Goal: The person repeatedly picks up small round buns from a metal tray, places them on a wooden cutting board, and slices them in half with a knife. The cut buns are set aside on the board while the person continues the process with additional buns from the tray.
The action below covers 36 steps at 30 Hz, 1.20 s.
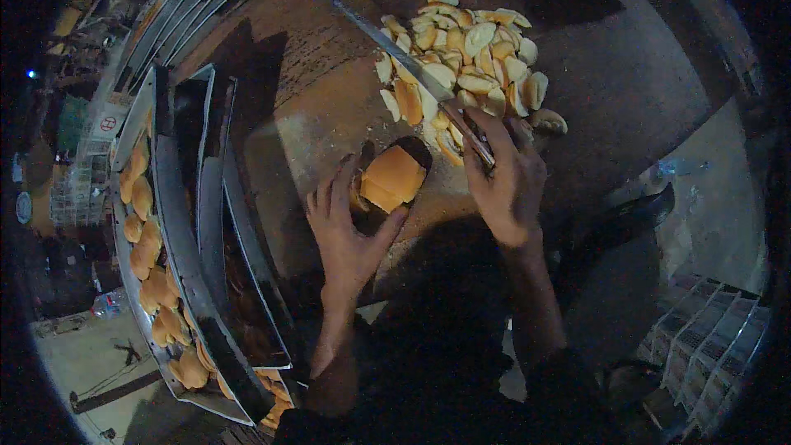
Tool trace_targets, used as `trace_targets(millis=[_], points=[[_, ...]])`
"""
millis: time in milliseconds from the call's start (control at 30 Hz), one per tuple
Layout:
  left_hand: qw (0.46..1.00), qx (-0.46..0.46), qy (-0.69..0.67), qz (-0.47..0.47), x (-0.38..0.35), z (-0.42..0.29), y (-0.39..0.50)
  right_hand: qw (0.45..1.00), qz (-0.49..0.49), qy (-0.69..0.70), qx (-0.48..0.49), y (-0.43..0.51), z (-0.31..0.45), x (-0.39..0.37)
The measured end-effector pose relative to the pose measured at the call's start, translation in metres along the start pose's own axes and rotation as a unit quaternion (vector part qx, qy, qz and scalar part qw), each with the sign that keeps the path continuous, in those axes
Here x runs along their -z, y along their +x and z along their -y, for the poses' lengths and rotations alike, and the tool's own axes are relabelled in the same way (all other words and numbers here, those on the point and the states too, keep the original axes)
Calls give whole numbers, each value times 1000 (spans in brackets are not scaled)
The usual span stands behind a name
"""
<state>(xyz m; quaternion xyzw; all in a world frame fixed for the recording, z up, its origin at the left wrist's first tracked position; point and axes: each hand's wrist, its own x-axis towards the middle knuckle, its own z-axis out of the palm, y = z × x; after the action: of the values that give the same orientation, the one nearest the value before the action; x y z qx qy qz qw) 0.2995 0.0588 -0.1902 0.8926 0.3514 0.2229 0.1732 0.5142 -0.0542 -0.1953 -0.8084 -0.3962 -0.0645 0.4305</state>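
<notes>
A golden-brown bread roll (390,179) lies on the wooden table (321,136) close before me. My left hand (346,222) is curved around its near left side, the thumb at its lower edge and the fingers along its left. In my right hand (508,179) is a long knife (395,52), gripped by its handle, the blade slanting away to the upper left. Under and beyond the blade spreads a heap of cut bread pieces (476,62), many with pale crumb showing. The knife hand is at the heap's near edge, right of the roll.
Left of the table, a metal tray (204,340) of whole rolls (148,247) stands beside dark metal trays (213,210). More trays (191,6) lean at the upper left. A wire crate (710,327) is on the floor at lower right.
</notes>
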Motion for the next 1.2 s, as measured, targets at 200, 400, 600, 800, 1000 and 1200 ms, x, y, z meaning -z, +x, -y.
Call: trace_targets(millis=[200, 400, 600, 800, 1000, 1200], points=[[968, 134, -210, -42, -15, 15, -3, 999, 35, 29, -21, 0, -2, -1], [976, 59, -205, -37, -13, 19, 20, 996, 71, 60, -14, 2, -7, -29], [982, -9, -184, -39, -34, 26, 48, 998, 20, 58, -9, 10, -7, -55], [982, -36, -176, -54, -36, 23, 63, 991, 118, 63, -15, 20, -8, -44], [995, -12, -86, -58, 2, 2, 19, 995, 75, 49, -41, 8, -14, -16], [996, 72, 23, -42, -2, -18, -31, 998, 50, 19, -42, -5, -2, 23]])
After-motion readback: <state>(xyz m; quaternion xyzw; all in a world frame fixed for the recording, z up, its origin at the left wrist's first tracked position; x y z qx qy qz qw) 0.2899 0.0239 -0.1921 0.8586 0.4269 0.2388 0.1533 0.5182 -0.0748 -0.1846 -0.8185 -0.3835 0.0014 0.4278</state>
